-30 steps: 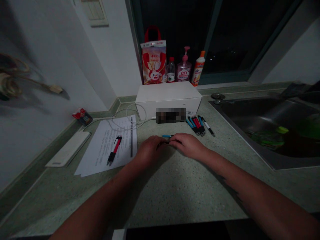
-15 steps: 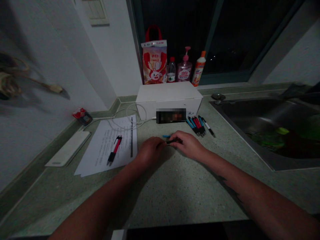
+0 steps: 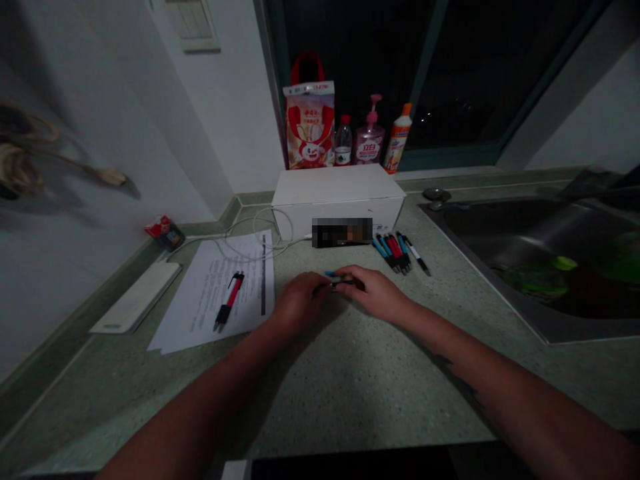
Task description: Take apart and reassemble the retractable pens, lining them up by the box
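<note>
The left hand and right hand are meeting over the speckled green counter, their fingers curling almost shut and pinching a blue-and-black pen between them. About five pens are lying fanned out just beside them, and one red-and-black pen is resting on papers. Three bottles and a printed bag are standing behind a white box, while a steel sink is holding green objects.
</note>
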{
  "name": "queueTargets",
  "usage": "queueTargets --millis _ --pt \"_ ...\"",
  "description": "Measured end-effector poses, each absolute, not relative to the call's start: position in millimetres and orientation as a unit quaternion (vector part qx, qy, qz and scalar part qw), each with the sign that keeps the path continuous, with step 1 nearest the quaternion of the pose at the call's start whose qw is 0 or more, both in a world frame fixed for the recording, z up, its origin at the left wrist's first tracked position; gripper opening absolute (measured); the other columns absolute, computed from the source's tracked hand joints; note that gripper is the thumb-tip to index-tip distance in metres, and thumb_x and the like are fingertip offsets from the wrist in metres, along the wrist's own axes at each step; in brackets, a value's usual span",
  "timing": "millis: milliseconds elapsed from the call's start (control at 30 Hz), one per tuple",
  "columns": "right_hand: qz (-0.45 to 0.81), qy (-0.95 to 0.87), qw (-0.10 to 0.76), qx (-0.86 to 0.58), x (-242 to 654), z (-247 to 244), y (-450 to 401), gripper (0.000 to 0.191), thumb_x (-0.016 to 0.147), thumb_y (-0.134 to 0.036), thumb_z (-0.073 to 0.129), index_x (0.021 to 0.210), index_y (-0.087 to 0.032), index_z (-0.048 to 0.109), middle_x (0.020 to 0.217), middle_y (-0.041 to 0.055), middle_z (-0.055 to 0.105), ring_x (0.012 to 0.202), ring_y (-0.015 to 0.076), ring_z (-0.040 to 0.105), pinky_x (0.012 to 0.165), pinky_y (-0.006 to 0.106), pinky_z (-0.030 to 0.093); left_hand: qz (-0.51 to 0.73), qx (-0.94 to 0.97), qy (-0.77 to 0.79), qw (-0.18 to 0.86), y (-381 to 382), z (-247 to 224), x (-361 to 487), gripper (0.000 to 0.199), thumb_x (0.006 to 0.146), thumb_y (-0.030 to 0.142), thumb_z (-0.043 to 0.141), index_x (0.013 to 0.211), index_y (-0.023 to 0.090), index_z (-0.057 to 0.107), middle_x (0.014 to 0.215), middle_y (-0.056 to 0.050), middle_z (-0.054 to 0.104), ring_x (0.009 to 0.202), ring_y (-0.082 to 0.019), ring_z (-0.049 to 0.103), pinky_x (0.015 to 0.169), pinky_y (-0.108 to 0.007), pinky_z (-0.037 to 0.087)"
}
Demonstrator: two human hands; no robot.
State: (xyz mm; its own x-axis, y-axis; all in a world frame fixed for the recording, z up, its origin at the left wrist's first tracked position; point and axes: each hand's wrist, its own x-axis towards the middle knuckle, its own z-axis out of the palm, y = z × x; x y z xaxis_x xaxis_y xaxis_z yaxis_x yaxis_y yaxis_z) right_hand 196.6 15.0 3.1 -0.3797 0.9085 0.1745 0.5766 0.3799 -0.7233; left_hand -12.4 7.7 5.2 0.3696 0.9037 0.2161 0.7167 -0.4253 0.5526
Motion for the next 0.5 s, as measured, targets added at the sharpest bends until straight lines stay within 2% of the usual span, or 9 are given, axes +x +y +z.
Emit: queueTargets --millis 100,133,233,300,367,467,500 --pt "0.292 -0.789 0.282 -0.461 196.6 3.5 14.6 0.014 0.098 -0.024 0.058 0.099 -0.021 0.072 0.084 0.0026 0.073 0.08 0.0171 0.067 0.075 0.032 0.049 0.253 0.808 0.496 0.191 7.3 3.8 -12.4 0.016 0.095 0.022 0.06 0.1 0.019 0.074 0.094 -0.006 0.075 0.09 -0.022 0.068 0.081 -0.034 0.05" --pt "0.285 -0.79 0.294 -0.456 196.6 3.6 14.5 0.01 0.095 -0.023 0.063 0.1 -0.021 0.072 0.09 0.0036 0.073 0.083 0.0176 0.067 0.077 0.032 0.049 0.252 0.808 0.497 0.192 7.2 3.6 -12.4 0.015 0.095 0.022 0.06 0.1 0.019 0.074 0.094 -0.006 0.075 0.09 -0.022 0.068 0.081 -0.034 0.051" --pt "0.271 -0.785 0.317 -0.458 196.6 3.9 14.0 0.022 0.09 -0.025 0.071 0.112 -0.02 0.07 0.102 0.0064 0.072 0.089 0.0188 0.067 0.077 0.032 0.05 0.254 0.809 0.495 0.191 7.2 3.8 -12.5 0.015 0.095 0.02 0.06 0.099 0.018 0.074 0.093 -0.007 0.074 0.09 -0.023 0.068 0.081 -0.035 0.051" --pt "0.277 -0.792 0.291 -0.459 196.7 3.9 14.0 0.015 0.098 -0.028 0.061 0.105 -0.02 0.072 0.093 0.0051 0.072 0.083 0.0182 0.066 0.075 0.033 0.049 0.256 0.811 0.49 0.19 7.4 4.2 -12.6 0.015 0.095 0.02 0.06 0.1 0.018 0.074 0.093 -0.007 0.075 0.09 -0.022 0.068 0.081 -0.035 0.051" --pt "0.279 -0.802 0.27 -0.453 196.8 3.5 14.6 0.02 0.101 -0.026 0.054 0.095 -0.021 0.073 0.086 0.0036 0.072 0.08 0.0175 0.066 0.075 0.033 0.048 0.257 0.813 0.487 0.191 7.6 4.3 -12.7 0.015 0.095 0.02 0.06 0.1 0.019 0.074 0.094 -0.006 0.075 0.09 -0.022 0.068 0.081 -0.035 0.051" --pt "0.257 -0.806 0.295 -0.445 196.7 1.6 16.0 0.007 0.093 -0.02 0.066 0.097 -0.021 0.072 0.093 0.0038 0.07 0.086 0.0177 0.066 0.078 0.032 0.048 0.258 0.815 0.482 0.19 7.8 4.0 -12.7 0.015 0.095 0.02 0.06 0.102 0.019 0.074 0.095 -0.006 0.075 0.09 -0.022 0.068 0.081 -0.034 0.052" --pt "0.25 -0.804 0.306 -0.444 196.5 0.8 16.4 0.01 0.09 -0.018 0.07 0.099 -0.02 0.071 0.096 0.0043 0.07 0.089 0.0179 0.065 0.078 0.031 0.048 0.26 0.815 0.482 0.189 7.7 3.8 -12.6 0.015 0.095 0.02 0.06 0.102 0.019 0.074 0.095 -0.006 0.075 0.09 -0.022 0.068 0.081 -0.034 0.052"
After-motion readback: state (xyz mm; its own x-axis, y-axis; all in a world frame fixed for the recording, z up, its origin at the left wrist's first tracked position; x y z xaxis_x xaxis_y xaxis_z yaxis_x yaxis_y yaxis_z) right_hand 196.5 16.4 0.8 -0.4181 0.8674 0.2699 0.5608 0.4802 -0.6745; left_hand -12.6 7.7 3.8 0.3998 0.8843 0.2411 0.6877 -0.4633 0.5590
